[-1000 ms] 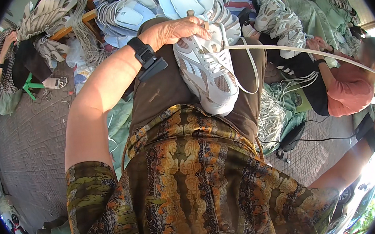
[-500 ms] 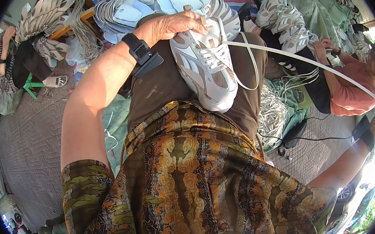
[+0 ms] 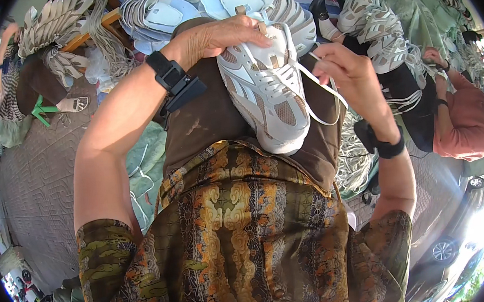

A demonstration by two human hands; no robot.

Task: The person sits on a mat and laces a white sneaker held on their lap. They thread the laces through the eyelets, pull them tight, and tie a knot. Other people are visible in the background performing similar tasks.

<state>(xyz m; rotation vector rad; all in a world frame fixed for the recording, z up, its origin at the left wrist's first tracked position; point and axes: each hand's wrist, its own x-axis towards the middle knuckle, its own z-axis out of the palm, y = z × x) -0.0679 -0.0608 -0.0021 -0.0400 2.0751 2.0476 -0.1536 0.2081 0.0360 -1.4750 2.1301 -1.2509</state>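
Note:
A white and beige sneaker point(image 3: 266, 102) rests on my lap, toe pointing toward me, laced partway up. My left hand point(image 3: 228, 37) is closed round its collar and tongue, thumb pressed on the tongue top. Beside the shoe's right side, my right hand point(image 3: 348, 71) pinches a white shoelace point(image 3: 317, 80) near its end, by the upper eyelets. Part of that lace hangs in a loop between the shoe and my right wrist. The fingertips of my left hand behind the tongue are hidden.
Stacked pale shoe parts point(image 3: 165, 18) lie beyond my knees. A row of sneakers point(image 3: 373, 28) stretches to the far right, near a co-worker in a pink top point(image 3: 466, 120). A bundle of white laces point(image 3: 355, 160) sits right of my leg. Another person sits at far left, by a green stool frame point(image 3: 44, 110).
My right hand has come back from far right, where it held the lace stretched out, to beside the shoe. The lace is now slack and looped. My left hand keeps its hold.

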